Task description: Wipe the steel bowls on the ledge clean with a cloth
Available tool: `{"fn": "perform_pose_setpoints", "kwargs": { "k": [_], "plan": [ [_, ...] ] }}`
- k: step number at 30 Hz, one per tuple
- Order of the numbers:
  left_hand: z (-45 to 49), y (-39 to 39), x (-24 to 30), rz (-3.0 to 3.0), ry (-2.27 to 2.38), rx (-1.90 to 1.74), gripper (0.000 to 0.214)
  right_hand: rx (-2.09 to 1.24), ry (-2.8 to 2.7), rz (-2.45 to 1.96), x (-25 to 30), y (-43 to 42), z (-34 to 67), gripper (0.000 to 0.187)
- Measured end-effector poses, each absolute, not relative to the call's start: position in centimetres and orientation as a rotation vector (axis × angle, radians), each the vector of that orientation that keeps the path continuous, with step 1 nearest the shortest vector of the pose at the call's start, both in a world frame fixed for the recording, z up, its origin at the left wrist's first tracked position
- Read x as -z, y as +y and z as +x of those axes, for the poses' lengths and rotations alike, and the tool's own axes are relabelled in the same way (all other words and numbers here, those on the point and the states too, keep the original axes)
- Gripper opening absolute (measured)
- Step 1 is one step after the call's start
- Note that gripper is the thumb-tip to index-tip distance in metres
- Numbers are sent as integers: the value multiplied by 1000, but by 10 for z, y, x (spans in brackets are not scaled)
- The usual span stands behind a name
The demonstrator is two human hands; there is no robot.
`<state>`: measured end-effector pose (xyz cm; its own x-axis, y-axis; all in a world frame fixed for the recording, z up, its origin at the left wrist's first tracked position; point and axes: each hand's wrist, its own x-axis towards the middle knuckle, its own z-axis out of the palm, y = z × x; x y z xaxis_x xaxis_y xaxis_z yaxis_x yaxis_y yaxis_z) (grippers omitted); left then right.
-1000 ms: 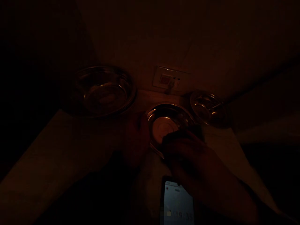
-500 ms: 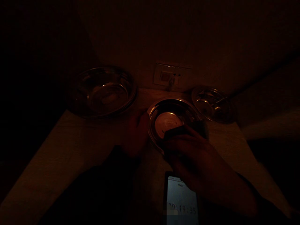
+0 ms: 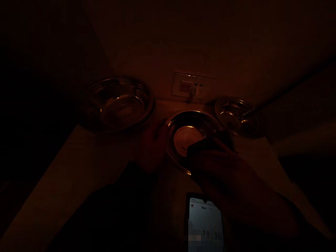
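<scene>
A round shiny metal bowl [image 3: 187, 137] rests on the wooden tabletop in the middle of the very dark view. At its left rim is my left hand [image 3: 152, 147], closed against the edge; shadow hides most of its fingers. My right hand [image 3: 225, 171] is closed around a dark cloth [image 3: 203, 146], pressing it into the bowl's right, near side. Whether it is a cloth or a soft pad is hard to see in this light. The hand and cloth cover that part of the bowl.
A larger metal bowl [image 3: 124, 108] stands at the back left, with another metal dish [image 3: 235, 117] at the back right. Behind them a socket plate [image 3: 193, 85] with a plug is on the wall. A lit phone [image 3: 206, 220] lies near the front of the wooden table [image 3: 76, 168].
My right hand and the cloth have shifted slightly right, uncovering a little more of the bowl's near rim. My left hand stays at the left rim. The phone's timer has advanced.
</scene>
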<state>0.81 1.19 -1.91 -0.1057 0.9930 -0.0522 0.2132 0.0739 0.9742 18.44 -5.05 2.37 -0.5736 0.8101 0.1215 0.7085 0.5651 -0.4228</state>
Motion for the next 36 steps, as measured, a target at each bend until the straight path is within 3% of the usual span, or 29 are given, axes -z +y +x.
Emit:
{"fn": "perform_pose_setpoints", "kwargs": {
  "k": [10, 36],
  "plan": [
    [10, 12, 21, 1260, 1479, -1136, 34, -492, -2440, -1312, -25, -50, 199, 30],
    [14, 9, 12, 1269, 1599, -1110, 33, -582, -2384, -1380, -26, -52, 179, 16]
  ]
}}
